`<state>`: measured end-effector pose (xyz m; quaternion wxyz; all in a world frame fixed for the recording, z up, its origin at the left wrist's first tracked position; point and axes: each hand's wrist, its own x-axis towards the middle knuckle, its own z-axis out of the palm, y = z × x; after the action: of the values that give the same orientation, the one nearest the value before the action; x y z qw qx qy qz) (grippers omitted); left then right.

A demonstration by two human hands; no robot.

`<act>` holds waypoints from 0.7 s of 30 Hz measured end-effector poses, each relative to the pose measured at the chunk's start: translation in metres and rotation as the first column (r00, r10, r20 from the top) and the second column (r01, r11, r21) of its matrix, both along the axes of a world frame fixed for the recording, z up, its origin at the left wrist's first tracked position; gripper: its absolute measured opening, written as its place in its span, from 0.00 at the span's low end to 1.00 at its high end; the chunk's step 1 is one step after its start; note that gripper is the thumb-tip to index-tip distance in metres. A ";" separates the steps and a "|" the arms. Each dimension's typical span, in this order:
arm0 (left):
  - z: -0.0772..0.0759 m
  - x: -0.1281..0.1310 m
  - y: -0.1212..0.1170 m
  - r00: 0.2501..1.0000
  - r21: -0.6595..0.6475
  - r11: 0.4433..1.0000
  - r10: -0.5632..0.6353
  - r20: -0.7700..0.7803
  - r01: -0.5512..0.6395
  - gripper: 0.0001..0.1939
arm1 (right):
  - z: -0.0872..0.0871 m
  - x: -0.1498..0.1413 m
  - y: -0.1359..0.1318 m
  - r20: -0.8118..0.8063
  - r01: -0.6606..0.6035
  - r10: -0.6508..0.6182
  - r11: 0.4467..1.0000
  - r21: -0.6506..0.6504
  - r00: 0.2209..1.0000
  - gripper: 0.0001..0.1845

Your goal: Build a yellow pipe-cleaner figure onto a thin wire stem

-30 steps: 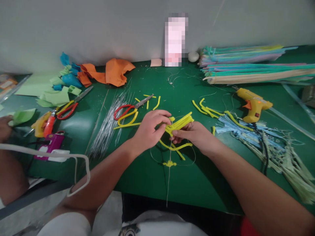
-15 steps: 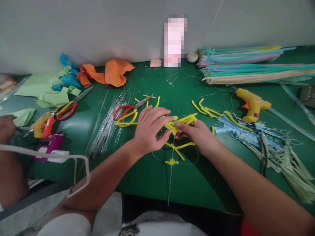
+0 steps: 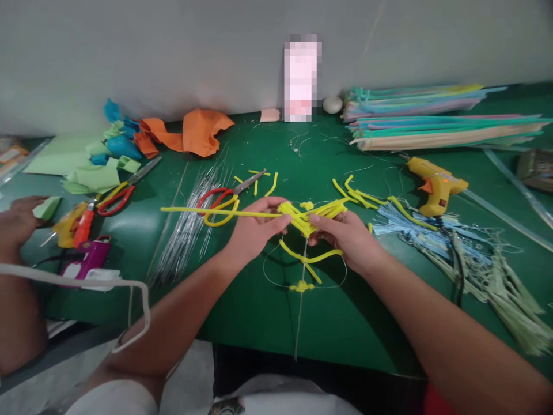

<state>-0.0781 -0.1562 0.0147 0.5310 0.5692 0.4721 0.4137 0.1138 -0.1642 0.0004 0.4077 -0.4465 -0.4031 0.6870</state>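
A bundle of yellow pipe cleaners is held over the green table, pinched between both hands. My left hand is closed on a long yellow pipe cleaner that sticks out level to the left. My right hand is closed on the bundle's right side. A thin wire hangs down from the bundle towards me, with a small yellow knot on it. Loose yellow pieces lie under the hands.
Red-handled scissors and a sheaf of thin wires lie left of my hands. A yellow glue gun and fringed paper strips lie to the right. Stacked coloured sheets sit at the back right. Another person's hand is at the far left.
My left hand has drawn a long yellow pipe cleaner out to the left, so it now sticks out straight. The bundle has risen slightly. The view has shifted a little.
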 end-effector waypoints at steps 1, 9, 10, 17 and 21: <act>-0.001 0.000 0.001 0.999 -0.024 0.999 -0.021 0.041 0.022 0.16 | -0.001 0.000 0.000 0.026 0.000 0.000 1.000 0.013 1.000 0.15; -0.013 0.000 0.007 0.990 -0.083 0.996 0.052 0.128 -0.042 0.13 | -0.002 0.008 0.004 0.318 0.324 -0.448 0.869 0.374 0.836 0.12; -0.013 0.000 0.007 0.988 -0.091 0.995 0.061 0.144 -0.048 0.12 | -0.002 0.009 0.004 0.342 0.328 -0.462 0.864 0.383 0.818 0.11; -0.014 0.002 0.009 0.982 -0.275 0.961 0.032 0.188 0.021 0.15 | -0.001 0.008 0.003 0.457 0.262 -0.489 0.841 0.474 0.743 0.08; -0.016 0.004 0.010 0.991 -0.382 0.924 0.031 0.130 0.021 0.16 | 0.000 0.005 0.001 0.455 0.213 -0.439 0.859 0.466 0.774 0.08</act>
<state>-0.0743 -0.1466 -0.0009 0.6612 0.4244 0.5086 0.3523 0.1190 -0.1630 0.0002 0.4705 -0.5980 -0.5443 0.3531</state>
